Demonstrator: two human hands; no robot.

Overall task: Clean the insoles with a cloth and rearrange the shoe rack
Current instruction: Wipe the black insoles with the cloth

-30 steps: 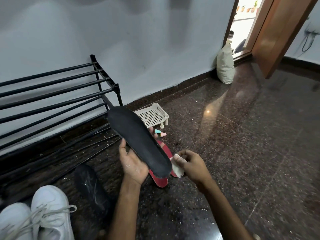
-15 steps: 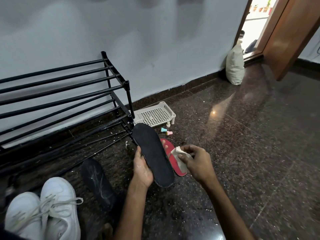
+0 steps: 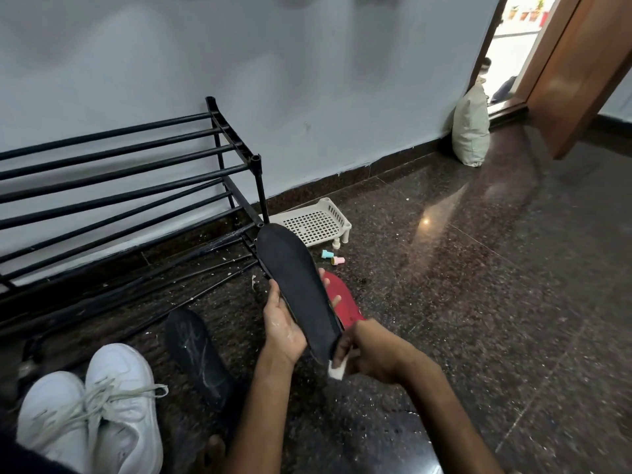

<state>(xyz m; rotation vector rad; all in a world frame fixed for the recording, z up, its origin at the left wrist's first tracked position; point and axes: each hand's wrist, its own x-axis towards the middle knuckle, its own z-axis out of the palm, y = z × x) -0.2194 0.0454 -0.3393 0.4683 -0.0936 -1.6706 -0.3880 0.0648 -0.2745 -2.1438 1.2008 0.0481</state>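
Head view — left hand (image 3: pixel 284 331) cradling black insole (image 3: pixel 297 289), right hand (image 3: pixel 372 354) pinching white cloth (image 3: pixel 337 370) at its heel end, red insole (image 3: pixel 345 304) on granite floor (image 3: pixel 478 302) behind.

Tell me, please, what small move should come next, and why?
Probably drag the small white cloth up the long black insole toward its far end: the right hand pinches it at the near end, while the left hand holds the insole.

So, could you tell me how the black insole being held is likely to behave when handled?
Probably light: the left hand holds the black insole by its edges. Likely semi-stiff, since its free end stands out without drooping. It looks thin, so it may flex under the cloth.
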